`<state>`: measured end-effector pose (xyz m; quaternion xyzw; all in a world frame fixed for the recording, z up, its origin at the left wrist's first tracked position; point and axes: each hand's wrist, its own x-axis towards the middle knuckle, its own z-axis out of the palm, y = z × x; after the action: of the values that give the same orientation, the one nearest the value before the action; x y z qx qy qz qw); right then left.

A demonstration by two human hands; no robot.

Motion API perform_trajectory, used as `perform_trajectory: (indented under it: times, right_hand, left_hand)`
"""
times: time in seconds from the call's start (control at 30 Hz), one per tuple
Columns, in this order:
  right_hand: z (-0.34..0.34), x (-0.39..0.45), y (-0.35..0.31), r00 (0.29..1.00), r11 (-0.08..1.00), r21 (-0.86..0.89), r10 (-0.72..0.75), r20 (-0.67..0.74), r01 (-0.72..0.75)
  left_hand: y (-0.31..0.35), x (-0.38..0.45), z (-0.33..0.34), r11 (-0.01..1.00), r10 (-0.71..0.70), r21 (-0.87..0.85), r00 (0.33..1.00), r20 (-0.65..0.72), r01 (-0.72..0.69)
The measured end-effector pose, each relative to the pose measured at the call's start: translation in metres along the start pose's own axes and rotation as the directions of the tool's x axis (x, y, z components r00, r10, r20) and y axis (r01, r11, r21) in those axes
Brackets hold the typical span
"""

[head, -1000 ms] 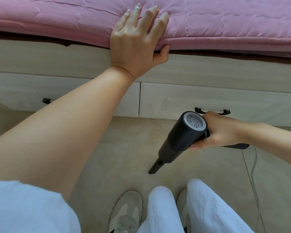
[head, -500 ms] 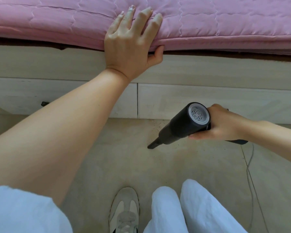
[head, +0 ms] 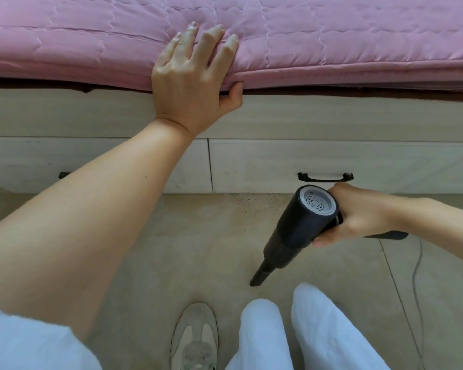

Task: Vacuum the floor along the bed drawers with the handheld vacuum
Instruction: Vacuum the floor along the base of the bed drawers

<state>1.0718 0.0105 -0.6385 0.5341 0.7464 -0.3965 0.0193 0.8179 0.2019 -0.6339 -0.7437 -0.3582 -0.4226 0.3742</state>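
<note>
Head view: left hand (head: 191,84) spread flat on the edge of the pink quilted mattress (head: 332,36), fingers straight, thumb tucked under its rim. Right hand (head: 358,212) wrapped around the handle of the black handheld vacuum (head: 300,225), grey vented rear cap facing up. Narrow nozzle (head: 259,275) angled down toward the tiled floor (head: 171,249), possibly touching it, hard to tell. Dark specks (head: 251,202) scattered on the floor just below the pale wooden bed drawers (head: 251,166). Black drawer handle (head: 325,177) right above the vacuum. Pale shoe (head: 194,335) beside white trouser legs (head: 278,332).
</note>
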Motion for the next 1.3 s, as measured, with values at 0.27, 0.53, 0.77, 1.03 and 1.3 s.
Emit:
perform_trajectory:
  times: [0.27, 0.53, 0.77, 1.03, 1.3]
  right_hand:
    - [0.000, -0.004, 0.007, 1.000, 1.000, 0.029, 0.012, 0.004, -0.012]
    - [-0.010, 0.019, 0.004, 0.974, 0.999, 0.011, -0.036, -0.224, 0.040]
    - [-0.013, 0.034, 0.006, 0.967, 0.994, -0.112, -0.050, -0.248, 0.022]
    - [0.002, 0.021, 0.009, 0.977, 0.991, -0.125, -0.075, -0.197, 0.050]
    - [0.001, 0.020, 0.017, 0.932, 0.974, -0.213, 0.001, -0.363, -0.084]
  left_hand:
    - [0.005, 0.005, -0.003, 0.998, -0.061, -0.018, 0.998, 0.004, 0.061]
    - [0.021, 0.015, -0.006, 0.997, -0.069, -0.031, 0.996, 0.061, 0.071]
    - [0.040, 0.025, -0.004, 0.995, -0.040, -0.084, 0.997, 0.063, 0.045]
    - [0.064, 0.041, -0.001, 0.990, -0.018, -0.138, 0.990, 0.140, 0.038]
    - [0.074, 0.042, 0.005, 0.994, -0.061, -0.078, 0.988, 0.140, 0.073]
